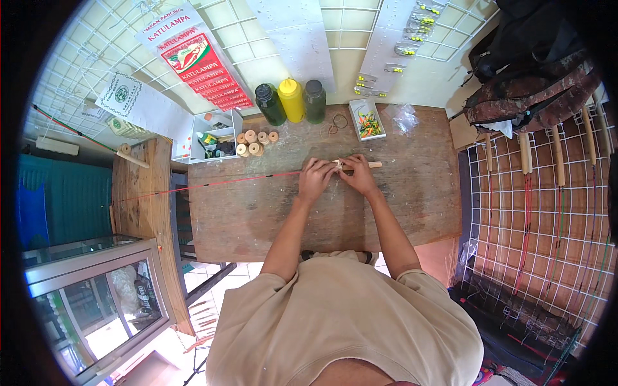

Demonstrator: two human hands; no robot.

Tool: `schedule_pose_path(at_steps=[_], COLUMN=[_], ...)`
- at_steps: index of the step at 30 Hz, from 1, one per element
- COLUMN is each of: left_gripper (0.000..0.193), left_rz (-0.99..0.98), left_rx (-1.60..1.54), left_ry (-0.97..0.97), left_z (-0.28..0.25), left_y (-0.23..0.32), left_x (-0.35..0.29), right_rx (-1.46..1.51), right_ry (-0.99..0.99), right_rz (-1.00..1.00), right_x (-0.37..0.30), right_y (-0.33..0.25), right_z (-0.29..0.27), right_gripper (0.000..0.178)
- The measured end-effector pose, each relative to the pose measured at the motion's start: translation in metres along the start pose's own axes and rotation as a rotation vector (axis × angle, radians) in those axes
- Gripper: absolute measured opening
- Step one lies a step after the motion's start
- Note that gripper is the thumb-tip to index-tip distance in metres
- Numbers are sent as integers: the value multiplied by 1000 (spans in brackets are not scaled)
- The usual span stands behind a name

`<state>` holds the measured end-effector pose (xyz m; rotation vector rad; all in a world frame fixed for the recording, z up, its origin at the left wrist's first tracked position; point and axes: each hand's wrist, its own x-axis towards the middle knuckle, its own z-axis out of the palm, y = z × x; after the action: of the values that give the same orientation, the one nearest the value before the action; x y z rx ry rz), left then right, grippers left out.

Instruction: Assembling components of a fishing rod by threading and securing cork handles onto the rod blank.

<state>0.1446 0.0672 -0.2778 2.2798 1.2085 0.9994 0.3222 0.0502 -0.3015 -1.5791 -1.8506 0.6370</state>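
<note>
A thin fishing rod [257, 177] lies across the wooden table [257, 222], its red shaft running far to the left. The pale wooden handle [375, 165] pokes out to the right of my hands. My left hand [314, 178] is closed on the rod where shaft and handle meet. Close beside it, my right hand [358, 175] grips the handle, fingers bent inward. Between my fingertips shows a small pale piece [337, 165] on the rod; the fingers partly hide it, and I cannot make out its kind.
Several wooden spools [255, 149] stand by a white box [222, 138] of supplies. Three bottles [291, 103] line the back edge. A small tray [368, 122] holds colourful floats, beside a plastic bag [404, 118]. More rods [526, 154] hang on the right rack.
</note>
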Motion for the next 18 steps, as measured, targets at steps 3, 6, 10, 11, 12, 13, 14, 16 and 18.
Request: schedule_pose_path(at_steps=[3,6,10,11,12,13,14,16,18], left_gripper=[17,16,15,15,15,15,15,14,14], left_rz=[-2,-4,-2,-2,-8,-15,-15,-32,-45], left_rx=[-8,-10,-7,-7,-32,-57,-57,-103,-115], left_ry=[8,22,21,21,14,7,7,45,26], left_z=[1,0,0,0,0,0,0,-1,-2], left_y=[3,3,2,2,2,2,2,3,3], left_x=[1,0,-1,-2,-2,-2,-2,-1,0], right_rx=[-3,-6,-10,-7,-7,4,15,21,26], right_ry=[9,12,19,17,17,7,-3,-7,-11], right_rz=[5,-1,-16,-12,-12,2,17,19,22], right_x=[-1,0,-1,-1,-1,-1,-2,-1,-2], right_y=[5,6,4,4,5,4,4,3,1], right_z=[2,3,2,2,2,2,1,1,-1], right_gripper=[40,40,39,39,39,41,42,43,43])
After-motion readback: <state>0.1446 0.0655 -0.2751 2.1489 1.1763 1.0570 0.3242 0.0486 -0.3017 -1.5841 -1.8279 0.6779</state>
